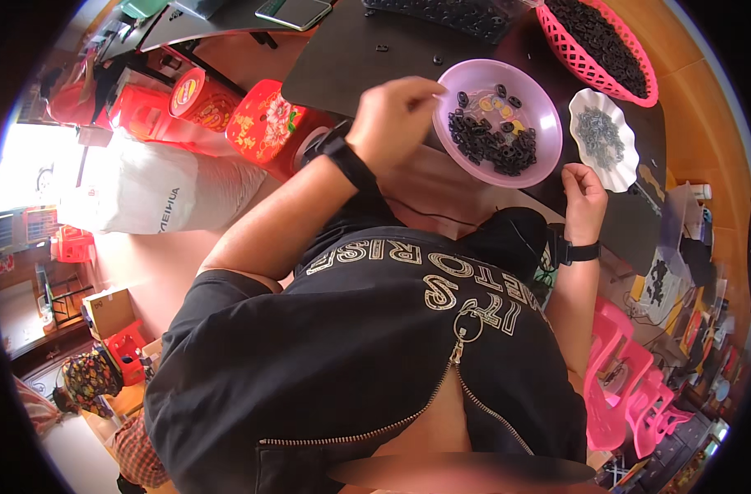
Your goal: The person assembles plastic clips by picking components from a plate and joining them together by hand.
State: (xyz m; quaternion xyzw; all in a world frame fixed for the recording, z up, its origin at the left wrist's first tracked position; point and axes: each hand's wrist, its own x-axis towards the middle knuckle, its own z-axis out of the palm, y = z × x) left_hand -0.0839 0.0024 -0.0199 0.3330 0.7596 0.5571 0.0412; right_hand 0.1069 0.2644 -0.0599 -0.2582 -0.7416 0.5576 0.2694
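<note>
A light purple bowl (548,123) holds many small black plastic pieces (495,148), heaped toward its near side. My left hand (392,123) is at the bowl's left rim, slightly blurred, its fingertips pinched together; I cannot make out what is between them. To the right of the bowl, my right hand (586,198) has thumb and forefinger pressed together near a white scalloped dish (629,169). Anything in that pinch is too small to name. Small clear or silvery bits (599,136) lie heaped in the dish. Both wrists wear black bands.
A pink lattice basket (556,49) full of black pieces stands at the far right of the dark table (334,62). A phone-like device (293,11) lies at the far left. Red flowered stool (264,123), white sack (178,189) and pink chairs (610,370) stand around. Another person sits lower left.
</note>
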